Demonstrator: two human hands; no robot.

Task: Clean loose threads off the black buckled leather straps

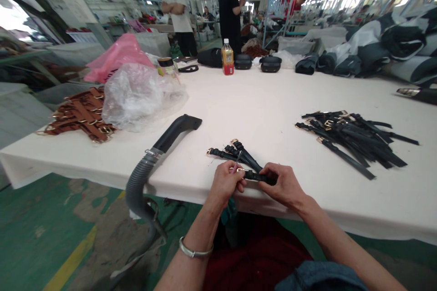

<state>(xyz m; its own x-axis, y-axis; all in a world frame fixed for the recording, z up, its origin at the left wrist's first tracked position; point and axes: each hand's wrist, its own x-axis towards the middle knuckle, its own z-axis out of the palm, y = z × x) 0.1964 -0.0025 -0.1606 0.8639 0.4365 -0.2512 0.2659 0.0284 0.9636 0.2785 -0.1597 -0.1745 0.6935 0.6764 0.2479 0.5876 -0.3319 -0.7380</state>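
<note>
Both hands are at the table's near edge, holding a short black buckle strap (251, 175) between them. My left hand (226, 182) is closed on its buckle end, and a thin, pinkish tool with a metal tip (236, 162) sticks up from those fingers; its kind is not clear. My right hand (282, 183) pinches the strap farther along, hiding its other end. Just beyond my fingers lie a few more black straps (248, 157) with gold-coloured buckles. Off to the right is a larger loose pile of black straps (355, 138).
On the white-covered table (259, 104), a grey hose with a black nozzle (175, 132) rises over the near edge. Left are brown straps (85, 113), clear plastic (136, 95) and a pink bag (119, 57). A drink bottle (227, 58) and dark cases (270, 63) line the back; two people stand beyond.
</note>
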